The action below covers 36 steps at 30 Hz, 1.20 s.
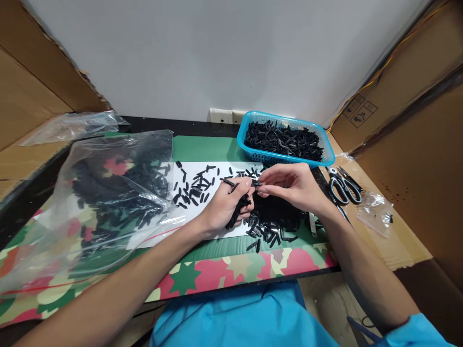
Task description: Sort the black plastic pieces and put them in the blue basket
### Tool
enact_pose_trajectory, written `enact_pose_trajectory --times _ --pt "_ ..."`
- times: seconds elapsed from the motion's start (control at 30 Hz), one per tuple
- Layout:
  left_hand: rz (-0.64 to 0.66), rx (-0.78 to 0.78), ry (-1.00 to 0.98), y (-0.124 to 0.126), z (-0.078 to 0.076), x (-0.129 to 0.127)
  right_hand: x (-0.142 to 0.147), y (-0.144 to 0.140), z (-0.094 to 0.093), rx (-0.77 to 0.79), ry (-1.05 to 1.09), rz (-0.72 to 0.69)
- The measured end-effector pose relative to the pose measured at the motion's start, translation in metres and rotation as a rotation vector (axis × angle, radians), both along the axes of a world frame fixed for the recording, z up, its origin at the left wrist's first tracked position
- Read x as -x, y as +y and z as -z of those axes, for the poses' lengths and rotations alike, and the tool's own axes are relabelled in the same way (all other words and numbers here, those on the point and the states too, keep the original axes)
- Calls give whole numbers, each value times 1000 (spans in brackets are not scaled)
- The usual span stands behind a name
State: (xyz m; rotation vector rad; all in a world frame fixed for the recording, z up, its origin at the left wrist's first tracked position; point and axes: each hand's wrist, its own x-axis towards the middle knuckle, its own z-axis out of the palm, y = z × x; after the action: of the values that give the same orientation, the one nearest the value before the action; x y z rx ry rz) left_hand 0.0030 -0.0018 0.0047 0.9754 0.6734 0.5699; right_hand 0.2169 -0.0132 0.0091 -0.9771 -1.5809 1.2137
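One black pin (255, 183) pinched between right hand (289, 185) fingertips, over the white sheet (217, 171). Left hand (226, 205) closed around a bundle of pins (237, 212), count not discernible. Loose pins (193, 190) scattered on the sheet, too many to count. One blue basket (327, 149) of pins behind the sheet. One clear bag (108, 193) of pins left of it. Two scissors (343, 185) to its right.

Plastic bag (104, 193) left, basket (285, 156) behind loose parts (269, 224), scissors (343, 185) right of basket
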Motion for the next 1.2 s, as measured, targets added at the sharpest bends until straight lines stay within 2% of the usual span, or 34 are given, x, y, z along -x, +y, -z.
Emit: enact_pose_trajectory --times 0.3,0.37,0.5,0.57,0.63,0.73,0.83,1.0,1.1,1.2 --pt "-7 -3 -3 2 3 0 0 0 -4 -41 -86 2" --pt "-23 -14 -5 2 3 0 -1 0 -6 -97 -161 51" --pt "-59 -35 7 4 0 1 -6 2 -7 -293 -491 247" --pt "-78 -31 17 5 -1 2 -8 1 -7 -321 -567 278" --pt "-98 -38 26 6 -1 2 -8 0 -8 -286 -556 202" --pt "-109 -55 22 7 1 3 -3 -2 -10 -204 -598 -66" --pt "-111 -66 12 8 2 4 5 -4 -8 -209 -693 -278" --pt "-111 -77 10 7 1 3 13 -6 -6 -248 -732 -323" --pt "-111 -73 10 7 1 3 10 -4 -9 -243 -614 -316" --pt "-108 -67 11 7 1 4 6 -3 -12 -211 -491 -246"
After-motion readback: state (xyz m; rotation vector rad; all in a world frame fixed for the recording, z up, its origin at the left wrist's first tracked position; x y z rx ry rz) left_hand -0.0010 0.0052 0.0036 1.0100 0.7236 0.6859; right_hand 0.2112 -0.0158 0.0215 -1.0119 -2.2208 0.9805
